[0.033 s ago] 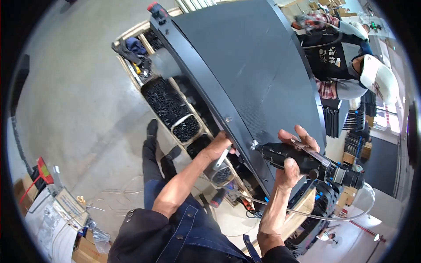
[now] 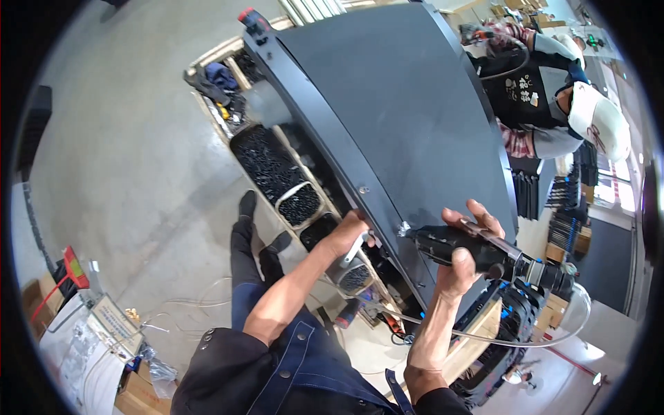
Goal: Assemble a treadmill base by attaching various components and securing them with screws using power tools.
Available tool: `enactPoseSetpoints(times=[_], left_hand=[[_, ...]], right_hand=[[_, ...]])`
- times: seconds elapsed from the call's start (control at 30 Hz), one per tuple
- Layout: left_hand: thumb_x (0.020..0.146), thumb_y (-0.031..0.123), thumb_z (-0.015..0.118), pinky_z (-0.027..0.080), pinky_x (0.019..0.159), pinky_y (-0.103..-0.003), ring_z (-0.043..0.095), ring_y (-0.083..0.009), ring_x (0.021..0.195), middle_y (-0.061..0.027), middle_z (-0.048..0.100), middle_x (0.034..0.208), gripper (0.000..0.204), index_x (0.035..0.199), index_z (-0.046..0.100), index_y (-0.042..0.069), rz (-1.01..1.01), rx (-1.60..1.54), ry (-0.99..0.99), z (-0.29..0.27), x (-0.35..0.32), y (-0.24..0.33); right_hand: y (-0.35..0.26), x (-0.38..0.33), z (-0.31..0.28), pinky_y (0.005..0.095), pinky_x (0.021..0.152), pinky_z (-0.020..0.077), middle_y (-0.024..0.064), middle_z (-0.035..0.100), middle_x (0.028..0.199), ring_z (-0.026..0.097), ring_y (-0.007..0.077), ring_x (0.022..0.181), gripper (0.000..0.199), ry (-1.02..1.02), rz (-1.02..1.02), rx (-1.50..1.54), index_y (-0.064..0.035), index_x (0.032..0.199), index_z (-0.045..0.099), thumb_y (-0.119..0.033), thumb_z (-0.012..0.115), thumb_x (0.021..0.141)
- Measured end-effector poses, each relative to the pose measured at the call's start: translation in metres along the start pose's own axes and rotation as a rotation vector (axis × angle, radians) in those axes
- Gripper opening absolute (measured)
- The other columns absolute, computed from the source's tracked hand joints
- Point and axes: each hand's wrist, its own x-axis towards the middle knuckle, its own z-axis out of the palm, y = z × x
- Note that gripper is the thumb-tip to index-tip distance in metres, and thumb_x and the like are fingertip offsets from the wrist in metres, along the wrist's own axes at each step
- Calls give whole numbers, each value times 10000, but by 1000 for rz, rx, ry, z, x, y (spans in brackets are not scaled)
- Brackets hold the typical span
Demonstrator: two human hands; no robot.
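My right hand (image 2: 470, 249) holds a black air-powered driver (image 2: 446, 242), its body lying between my thumb and raised fingers. The driver's tip meets a fastener (image 2: 404, 228) near the edge of a large dark grey panel (image 2: 401, 104). A clear hose (image 2: 512, 342) runs from its back end. Below the panel's near edge, my left hand (image 2: 349, 235) is closed around a flat, pale metal tool (image 2: 354, 250) that looks like a spanner. Part of this tool is hidden by the fingers. A bolt head (image 2: 364, 190) sits on the panel's rim farther along.
Under the panel's near side, a wooden rack (image 2: 304, 169) carries bins of black screws (image 2: 266, 162) and a smaller tub (image 2: 299, 204). A co-worker in a white cap (image 2: 598, 121) bends at the far side. Stacked dark parts (image 2: 501, 328) stand at the right.
The whole view has shifted slightly to the right and down. Both hands keep their places against the panel.
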Motion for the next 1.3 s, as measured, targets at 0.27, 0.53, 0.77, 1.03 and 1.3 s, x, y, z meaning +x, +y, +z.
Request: enactPoseSetpoints(times=[0.27,0.53,0.77,1.03,1.3], left_hand=[[1004,216,580,530,791,-514,691,-444,901,-241,716,942,254,1160,688,47,316,1196,566,-73,-41,-53],[962,133,602,536,803,-534,646,-425,983,-181,645,1025,206,1153,660,85,390,1589,441,-143,-41,91],[899,163,708,559,855,-454,655,-369,1030,-175,654,1129,364,1244,658,58,392,1577,258,-116,-29,122],[968,315,739,486,1009,-361,606,-192,1192,-114,646,1294,536,1381,537,39,-159,232,-131,8,-51,78],[935,207,769,518,1027,-451,658,-203,1139,-37,666,1249,470,1346,561,111,-239,204,125,46,-29,60]], right_hand=[[-4,-5,36,388,900,572,173,612,1277,704,240,945,514,221,-120,-259,9,1341,532,-48,739,874],[-16,-11,61,361,891,549,153,617,1233,674,208,908,454,392,-114,-417,0,1297,570,-1,716,867],[-20,11,29,348,896,543,129,604,1203,644,199,940,476,959,15,-152,12,1289,568,24,698,832],[-84,-73,47,331,879,535,41,610,975,632,141,899,473,655,198,-446,-68,1163,565,25,784,754],[-126,-292,-44,310,718,506,21,581,895,565,127,796,328,1405,553,-526,-49,1025,553,-122,776,796]])
